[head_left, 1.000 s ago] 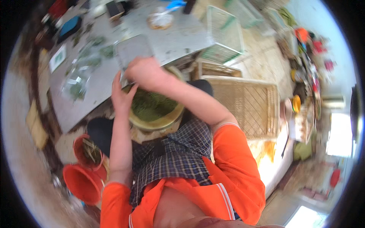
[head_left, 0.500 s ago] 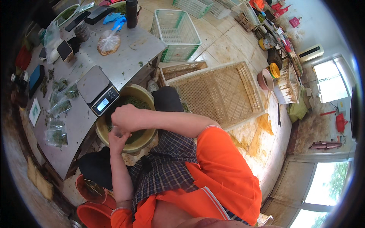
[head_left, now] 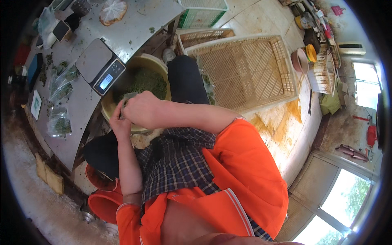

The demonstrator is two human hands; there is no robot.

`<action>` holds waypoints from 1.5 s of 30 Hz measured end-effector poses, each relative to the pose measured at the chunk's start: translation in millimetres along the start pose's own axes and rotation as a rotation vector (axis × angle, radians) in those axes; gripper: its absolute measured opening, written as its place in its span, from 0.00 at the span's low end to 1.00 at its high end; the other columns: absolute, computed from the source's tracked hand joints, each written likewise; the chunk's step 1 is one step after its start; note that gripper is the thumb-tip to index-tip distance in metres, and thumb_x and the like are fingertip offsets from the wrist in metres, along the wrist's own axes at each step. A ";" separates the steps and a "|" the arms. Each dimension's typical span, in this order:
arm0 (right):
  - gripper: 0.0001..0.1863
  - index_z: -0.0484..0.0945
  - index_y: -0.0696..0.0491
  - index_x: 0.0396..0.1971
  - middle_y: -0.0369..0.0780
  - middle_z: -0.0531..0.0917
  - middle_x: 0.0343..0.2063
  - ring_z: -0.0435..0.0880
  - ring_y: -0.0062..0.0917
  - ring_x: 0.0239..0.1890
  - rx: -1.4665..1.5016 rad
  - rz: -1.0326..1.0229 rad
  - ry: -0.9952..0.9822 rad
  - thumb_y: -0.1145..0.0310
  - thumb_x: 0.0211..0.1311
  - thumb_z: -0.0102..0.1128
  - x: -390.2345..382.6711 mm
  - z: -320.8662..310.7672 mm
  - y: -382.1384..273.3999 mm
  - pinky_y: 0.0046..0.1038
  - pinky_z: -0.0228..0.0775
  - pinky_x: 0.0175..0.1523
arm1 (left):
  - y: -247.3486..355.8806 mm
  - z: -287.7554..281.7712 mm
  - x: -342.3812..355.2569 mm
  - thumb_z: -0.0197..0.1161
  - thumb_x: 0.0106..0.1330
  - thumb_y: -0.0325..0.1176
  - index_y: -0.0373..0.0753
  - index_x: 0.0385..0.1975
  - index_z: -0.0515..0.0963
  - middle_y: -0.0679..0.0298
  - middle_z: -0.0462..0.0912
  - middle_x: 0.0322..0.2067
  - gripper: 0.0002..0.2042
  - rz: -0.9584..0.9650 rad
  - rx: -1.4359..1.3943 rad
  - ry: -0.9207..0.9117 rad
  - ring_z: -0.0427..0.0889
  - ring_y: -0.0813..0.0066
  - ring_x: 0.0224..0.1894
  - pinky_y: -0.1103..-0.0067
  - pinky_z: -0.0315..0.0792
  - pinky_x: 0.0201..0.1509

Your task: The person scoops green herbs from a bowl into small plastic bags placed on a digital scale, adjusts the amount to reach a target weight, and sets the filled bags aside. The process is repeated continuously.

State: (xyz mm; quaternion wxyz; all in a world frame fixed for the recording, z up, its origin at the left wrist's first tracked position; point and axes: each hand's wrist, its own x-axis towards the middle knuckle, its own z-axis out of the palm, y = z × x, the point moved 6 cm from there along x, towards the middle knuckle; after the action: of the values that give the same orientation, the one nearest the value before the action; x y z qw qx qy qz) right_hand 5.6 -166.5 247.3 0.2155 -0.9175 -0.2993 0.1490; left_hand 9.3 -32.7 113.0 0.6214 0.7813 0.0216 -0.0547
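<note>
Grey table (head_left: 79, 116) (scale (head_left: 96, 62) near basin (head_left: 155, 64))

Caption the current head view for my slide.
Left hand and right hand meet at a small translucent packet over a tub of green leaves, beside a digital scale.

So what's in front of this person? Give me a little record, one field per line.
Left hand: fingers raised close against the right hand
Right hand: curled
At the fingers: small greenish piece; which hand grips it is unclear
Below: pale round basin holding green leafy bits
Metal table: scale with lit display, near the basin; clear bags of greenery
Floor: large lattice crate at right; red buckets at left
</note>
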 end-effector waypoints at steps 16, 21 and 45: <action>0.20 0.80 0.44 0.40 0.34 0.77 0.23 0.79 0.29 0.29 -0.070 0.198 0.732 0.70 0.40 0.64 -99.8 -46.6 88.1 0.29 0.70 0.34 | 117.1 110.2 15.8 0.70 0.49 0.23 0.37 0.54 0.74 0.59 0.79 0.51 0.27 0.471 0.244 -0.387 0.77 0.69 0.53 0.76 0.71 0.55; 0.08 0.83 0.48 0.34 0.41 0.80 0.32 0.80 0.37 0.37 -0.025 0.711 0.799 0.67 0.52 0.61 -175.8 -53.1 201.7 0.37 0.73 0.42 | 93.4 106.7 36.5 0.66 0.55 0.24 0.42 0.57 0.72 0.62 0.78 0.51 0.26 0.242 0.137 -0.289 0.77 0.73 0.53 0.77 0.72 0.53; 0.24 0.78 0.53 0.45 0.52 0.82 0.40 0.81 0.46 0.44 0.160 1.079 0.204 0.49 0.61 0.48 -197.2 242.8 409.5 0.42 0.73 0.44 | -56.6 -32.6 19.5 0.58 0.66 0.29 0.34 0.48 0.75 0.61 0.81 0.42 0.13 -0.129 0.034 0.094 0.80 0.75 0.43 0.82 0.73 0.48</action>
State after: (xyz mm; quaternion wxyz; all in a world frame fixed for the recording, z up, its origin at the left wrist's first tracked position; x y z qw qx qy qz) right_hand -46.7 -511.3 -132.1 0.2054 -0.9312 0.2480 0.1710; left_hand 24.9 11.1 63.2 0.6015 0.7905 0.1001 -0.0580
